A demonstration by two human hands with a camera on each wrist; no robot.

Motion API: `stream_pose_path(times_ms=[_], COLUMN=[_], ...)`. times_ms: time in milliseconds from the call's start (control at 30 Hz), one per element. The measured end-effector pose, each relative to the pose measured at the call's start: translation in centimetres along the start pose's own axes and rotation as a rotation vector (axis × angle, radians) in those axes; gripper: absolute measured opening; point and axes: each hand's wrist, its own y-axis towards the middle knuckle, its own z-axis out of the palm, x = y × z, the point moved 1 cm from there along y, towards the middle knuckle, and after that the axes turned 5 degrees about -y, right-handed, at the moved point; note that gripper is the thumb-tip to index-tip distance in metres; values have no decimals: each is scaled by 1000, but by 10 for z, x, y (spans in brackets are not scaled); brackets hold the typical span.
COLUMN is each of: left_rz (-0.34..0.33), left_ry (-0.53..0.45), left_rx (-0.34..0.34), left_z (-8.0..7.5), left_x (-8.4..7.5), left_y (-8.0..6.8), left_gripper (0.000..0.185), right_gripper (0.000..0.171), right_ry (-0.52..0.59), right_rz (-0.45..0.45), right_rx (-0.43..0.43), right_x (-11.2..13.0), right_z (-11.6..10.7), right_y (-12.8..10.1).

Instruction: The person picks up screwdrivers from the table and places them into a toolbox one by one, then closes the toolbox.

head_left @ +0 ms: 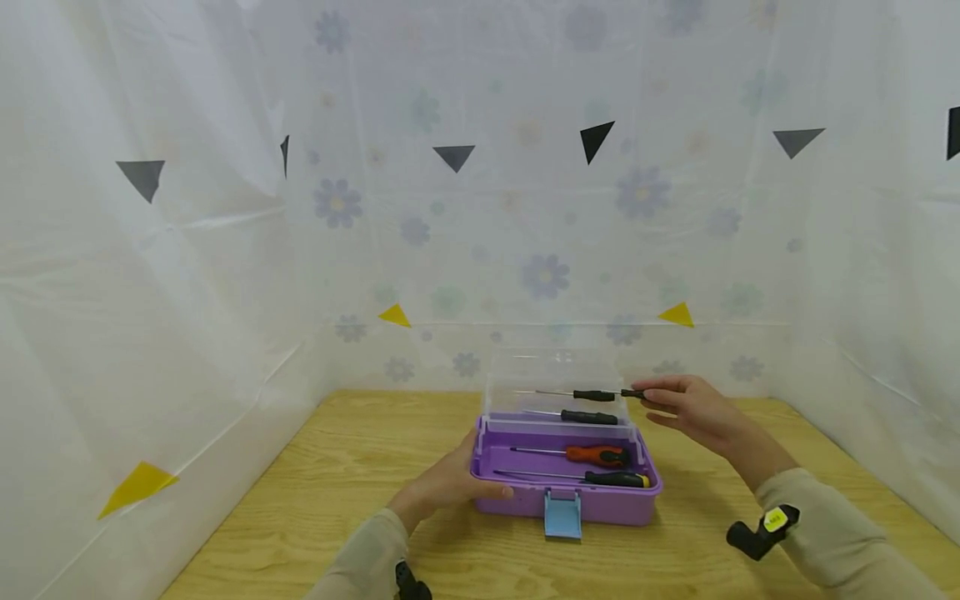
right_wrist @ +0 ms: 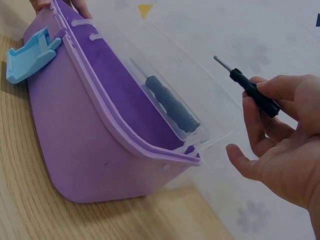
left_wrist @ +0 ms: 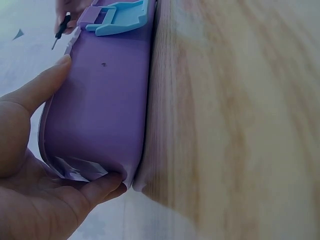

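Observation:
A purple tool box [head_left: 600, 504] with a blue latch [head_left: 562, 514] stands on the wooden table [head_left: 337, 467], its clear lid [head_left: 551, 375] raised at the back. My left hand [head_left: 448, 483] grips the box's left front corner [left_wrist: 100, 100], thumb on one side and fingers under the edge. My right hand [head_left: 693, 408] pinches the handle end of a thin black screwdriver [head_left: 596, 395] and holds it level beside the lid [right_wrist: 255, 92]. An orange-handled screwdriver [head_left: 597, 454] and a black-and-yellow one [head_left: 617, 479] lie inside the box. Another black screwdriver [head_left: 588, 417] shows through the lid.
White flowered sheeting [head_left: 525, 208] with black and yellow triangles walls in the table on the left, back and right. Bare wood lies on both sides of the box and in front of it.

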Motion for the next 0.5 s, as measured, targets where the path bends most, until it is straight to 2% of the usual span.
stream_pose_path(times_ms=[200,333,500], left_rz=[10,6,5], left_ry=[6,20,32], left_rx=[-3,-4,0], left_z=[0,0,1], left_x=[0,-1,-2], left_y=[0,-1,1], left_gripper=[123,121,121], right_gripper=[31,41,42], right_ry=[-28,-122,-268], right_rz=[18,11,-14], right_rx=[-47,-62,-47], right_x=[2,3,4], right_z=[10,17,27], right_y=[7,12,18])
